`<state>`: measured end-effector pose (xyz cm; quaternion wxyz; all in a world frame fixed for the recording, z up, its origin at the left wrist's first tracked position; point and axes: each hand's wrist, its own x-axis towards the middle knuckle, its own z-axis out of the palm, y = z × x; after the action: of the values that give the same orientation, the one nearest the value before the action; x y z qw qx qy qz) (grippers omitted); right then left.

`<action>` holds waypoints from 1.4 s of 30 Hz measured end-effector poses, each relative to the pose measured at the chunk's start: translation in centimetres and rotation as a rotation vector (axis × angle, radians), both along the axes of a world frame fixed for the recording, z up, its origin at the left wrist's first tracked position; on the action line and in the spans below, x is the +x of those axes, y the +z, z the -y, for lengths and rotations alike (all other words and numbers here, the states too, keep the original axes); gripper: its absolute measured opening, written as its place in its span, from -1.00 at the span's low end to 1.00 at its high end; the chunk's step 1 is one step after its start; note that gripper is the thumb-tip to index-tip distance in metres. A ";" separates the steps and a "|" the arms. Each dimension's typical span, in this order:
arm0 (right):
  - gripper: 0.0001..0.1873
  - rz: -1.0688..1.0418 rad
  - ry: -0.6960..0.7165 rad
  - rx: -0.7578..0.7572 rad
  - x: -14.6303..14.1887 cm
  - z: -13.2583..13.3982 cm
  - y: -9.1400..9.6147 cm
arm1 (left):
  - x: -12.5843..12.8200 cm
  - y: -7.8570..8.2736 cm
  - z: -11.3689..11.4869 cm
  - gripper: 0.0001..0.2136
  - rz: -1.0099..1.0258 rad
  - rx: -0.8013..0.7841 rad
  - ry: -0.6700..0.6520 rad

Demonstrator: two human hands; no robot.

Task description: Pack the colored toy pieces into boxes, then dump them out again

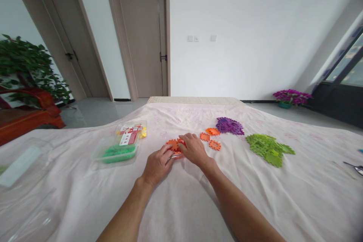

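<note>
My left hand (158,164) is closed at the near left side of a small clear plastic box (178,155), its fingertips against the rim. Orange and red notched puzzle pieces (172,143) lie in the box. My right hand (195,149) reaches over the box from the right, fingers curled on a red-orange puzzle piece (182,141) that they partly hide. Just right of this hand, loose orange puzzle pieces (214,145) rest on the cloth.
Purple puzzle pieces (229,126) and green puzzle pieces (269,148) are heaped to the right. At left stands a clear container (129,136) with green and yellow contents. More clear plastic (22,162) lies far left, scissors (356,167) far right, all on a wrinkled tablecloth (181,204).
</note>
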<state>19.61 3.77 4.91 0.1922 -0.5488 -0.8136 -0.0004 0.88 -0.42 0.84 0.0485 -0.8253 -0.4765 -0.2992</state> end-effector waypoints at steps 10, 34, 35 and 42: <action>-0.61 0.225 0.069 -0.106 0.4 0.7 1.5 | 2.4 0.9 1.2 -0.84 -0.135 0.065 -0.074; -0.63 0.322 0.170 -0.019 1.2 -0.3 0.6 | 2.2 0.1 1.1 -0.87 0.054 -0.045 -0.136; -0.65 0.322 0.199 -0.012 1.3 -0.5 0.6 | 2.2 0.1 1.1 -0.87 0.046 -0.047 -0.134; -0.61 0.026 0.237 -0.067 3.0 -2.2 1.3 | 1.8 -0.3 0.7 -0.84 0.058 -0.057 -0.127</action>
<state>22.60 5.99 6.23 0.1617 -0.4547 -0.8748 0.0424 2.70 -1.14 0.49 -0.0078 -0.8459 -0.4326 -0.3118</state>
